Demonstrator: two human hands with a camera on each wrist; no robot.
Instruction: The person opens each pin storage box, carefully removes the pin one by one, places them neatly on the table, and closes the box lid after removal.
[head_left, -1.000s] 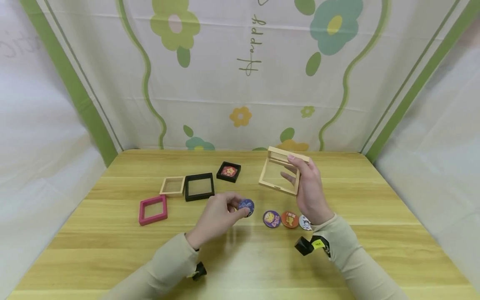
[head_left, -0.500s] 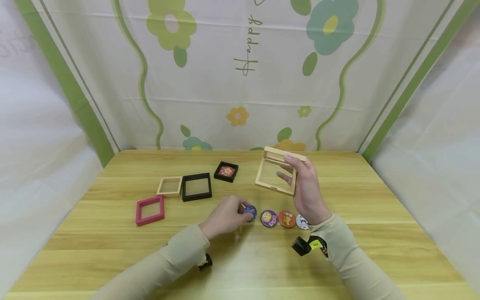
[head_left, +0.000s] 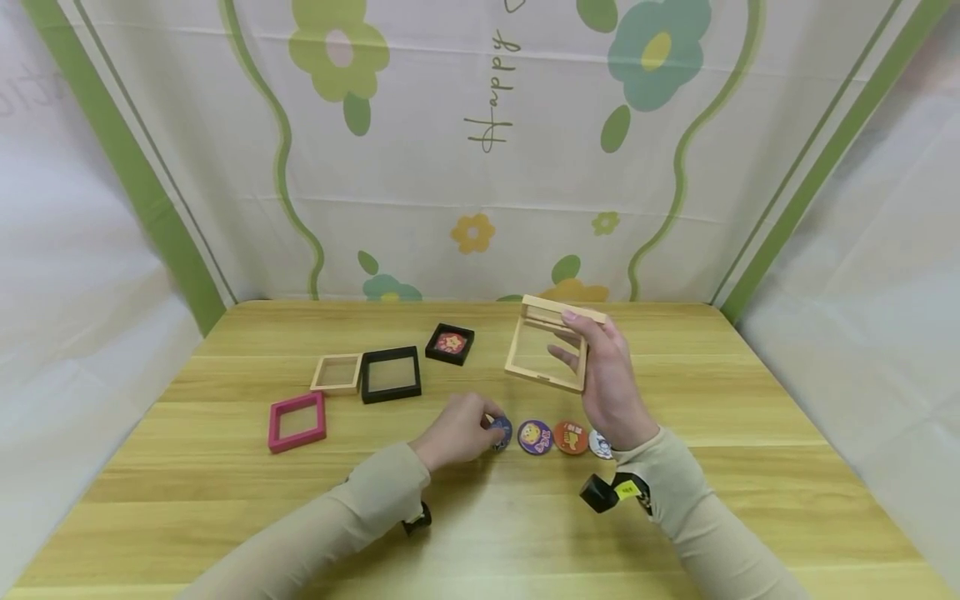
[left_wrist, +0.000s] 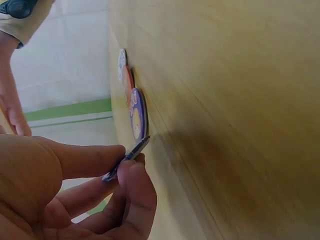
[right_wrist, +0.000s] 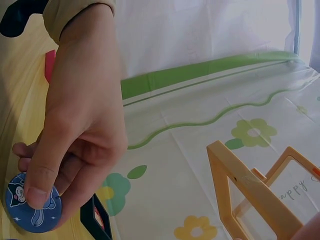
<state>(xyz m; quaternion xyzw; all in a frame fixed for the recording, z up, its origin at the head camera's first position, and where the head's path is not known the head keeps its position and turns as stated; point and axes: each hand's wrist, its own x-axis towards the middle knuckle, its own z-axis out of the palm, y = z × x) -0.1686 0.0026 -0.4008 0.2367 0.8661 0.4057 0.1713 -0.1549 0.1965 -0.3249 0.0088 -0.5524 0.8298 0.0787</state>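
My left hand (head_left: 459, 429) pinches a round blue badge (right_wrist: 37, 220) between thumb and fingers, low over the table. The left wrist view shows that badge nearly edge-on, tilted, near a purple badge (head_left: 535, 437). An orange badge (head_left: 570, 437) and a white badge (head_left: 601, 444) continue the row to the right, the white one partly hidden by the right wrist. Raised above the table, my right hand (head_left: 611, 379) grips a light wooden display frame (head_left: 546, 380) by its right side. Its two halves stand apart at an angle in the right wrist view.
Farther back on the table (head_left: 510, 533) lie a small black frame (head_left: 437, 356) with a red star badge inside, a larger black frame (head_left: 392, 396), a small wooden frame (head_left: 336, 389) and a pink frame (head_left: 297, 439). A flowered cloth (head_left: 420, 175) hangs behind.
My left hand has carried the blue badge right and down, to the left end of the badge row. The right hand keeps holding the wooden frame in much the same place.
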